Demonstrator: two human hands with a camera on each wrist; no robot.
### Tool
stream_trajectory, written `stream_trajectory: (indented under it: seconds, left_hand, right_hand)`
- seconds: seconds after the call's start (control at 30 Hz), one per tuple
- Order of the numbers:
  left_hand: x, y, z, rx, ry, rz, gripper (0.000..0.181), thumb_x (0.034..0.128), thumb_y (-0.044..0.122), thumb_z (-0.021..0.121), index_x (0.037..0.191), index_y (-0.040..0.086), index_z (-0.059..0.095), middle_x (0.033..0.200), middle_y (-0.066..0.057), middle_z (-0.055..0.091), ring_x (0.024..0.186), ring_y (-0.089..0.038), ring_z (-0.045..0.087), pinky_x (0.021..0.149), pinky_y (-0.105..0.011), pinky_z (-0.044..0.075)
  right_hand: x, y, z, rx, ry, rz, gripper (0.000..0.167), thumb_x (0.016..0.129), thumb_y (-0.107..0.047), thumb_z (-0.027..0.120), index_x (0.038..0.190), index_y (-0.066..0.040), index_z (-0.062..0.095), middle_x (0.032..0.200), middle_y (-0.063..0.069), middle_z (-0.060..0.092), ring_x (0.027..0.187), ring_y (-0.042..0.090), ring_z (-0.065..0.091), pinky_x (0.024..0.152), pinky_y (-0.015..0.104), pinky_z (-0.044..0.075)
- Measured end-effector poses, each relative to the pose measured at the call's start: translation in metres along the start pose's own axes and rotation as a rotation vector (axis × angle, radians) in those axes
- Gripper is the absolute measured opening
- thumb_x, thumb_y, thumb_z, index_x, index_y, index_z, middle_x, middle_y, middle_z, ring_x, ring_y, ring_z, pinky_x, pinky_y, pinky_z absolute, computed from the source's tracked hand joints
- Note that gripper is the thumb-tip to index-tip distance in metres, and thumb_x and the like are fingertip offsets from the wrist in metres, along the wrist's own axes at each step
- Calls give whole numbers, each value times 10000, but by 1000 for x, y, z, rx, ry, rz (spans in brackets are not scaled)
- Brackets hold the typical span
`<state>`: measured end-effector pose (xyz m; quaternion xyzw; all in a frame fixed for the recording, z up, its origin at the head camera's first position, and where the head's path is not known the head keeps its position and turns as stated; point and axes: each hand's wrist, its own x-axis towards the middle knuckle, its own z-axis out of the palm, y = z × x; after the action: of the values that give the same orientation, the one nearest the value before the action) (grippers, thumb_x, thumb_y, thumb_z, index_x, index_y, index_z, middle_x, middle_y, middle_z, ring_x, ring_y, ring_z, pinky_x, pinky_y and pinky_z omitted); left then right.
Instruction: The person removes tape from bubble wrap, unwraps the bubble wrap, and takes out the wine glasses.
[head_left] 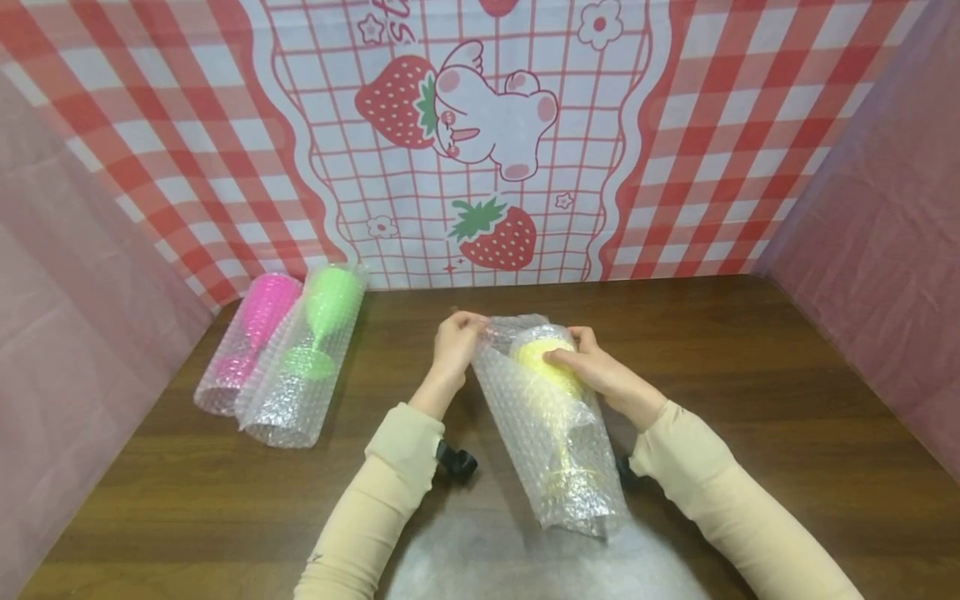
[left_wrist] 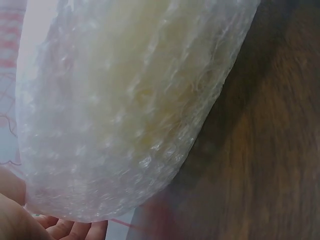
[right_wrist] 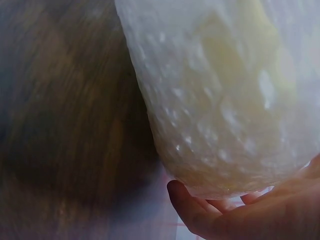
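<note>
A yellow goblet [head_left: 549,357] lies inside a sheet of clear bubble wrap [head_left: 517,408], its bowl toward the far side and its foot toward the near side. My left hand [head_left: 455,346] pinches the far left corner of the bubble wrap. My right hand [head_left: 607,371] grips the wrapped goblet by its bowl, thumb on top and fingers around the right side. In the left wrist view the bubble wrap [left_wrist: 115,115] hangs loose over the fingers [left_wrist: 75,229]. In the right wrist view the fingers [right_wrist: 195,212] curl under the wrapped bowl.
To the left, a pink goblet [head_left: 268,304] and a green goblet [head_left: 330,302] lie side by side in bubble wrap on the brown wooden table [head_left: 750,400]. A red checked cloth [head_left: 712,125] hangs at the back, with pink cloths [head_left: 862,192] at the sides.
</note>
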<state>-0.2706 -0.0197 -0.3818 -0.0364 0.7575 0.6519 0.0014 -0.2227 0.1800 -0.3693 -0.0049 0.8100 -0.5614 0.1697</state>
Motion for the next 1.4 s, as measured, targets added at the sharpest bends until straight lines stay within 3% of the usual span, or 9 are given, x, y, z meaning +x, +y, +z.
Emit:
stream_trajectory:
  seconds: [0.3,0.67,0.9,1.13,1.4]
  left_hand:
    - [4,-4,-2,-28,10,-43,166,869,92,523,958,5,633,892,-94,635,744,-141,576,761,-296,474]
    - [7,-5,-9,-60,12,-84,171,844,60,538,971,-4,631,780,-35,622,648,-100,575,650,-220,452]
    - [8,-9,-13,-51,19,-103,174,842,68,545,975,5,637,869,-104,671,721,-152,625,639,-236,468]
    - [9,-13,-16,-80,14,-82,150,832,54,549,944,10,638,823,-89,679,681,-135,615,571,-225,460]
    - [8,-12,-21,-80,9,-121,196,851,53,526,1012,-24,606,865,-126,676,649,-115,605,575,-187,481]
  right_hand:
    - [0,1,0,-5,-3,-16,723,855,-277,518,1345,8,69,1375,259,176,1260,331,222,1062,450,195]
    - [0,0,-1,10,10,-24,717,847,-256,517,1336,24,74,1370,257,164,1254,332,218,1049,425,209]
    - [0,1,0,-24,9,-66,690,859,-258,513,1341,-7,89,1367,252,194,1234,330,259,1018,407,255]
    - [-1,2,-2,-16,-2,-105,624,866,-226,514,1323,-56,124,1298,213,275,1094,281,381,847,276,358]
    - [-2,3,-4,-38,-18,-94,579,870,-247,511,1278,-56,147,1249,196,299,1113,284,339,876,319,324]
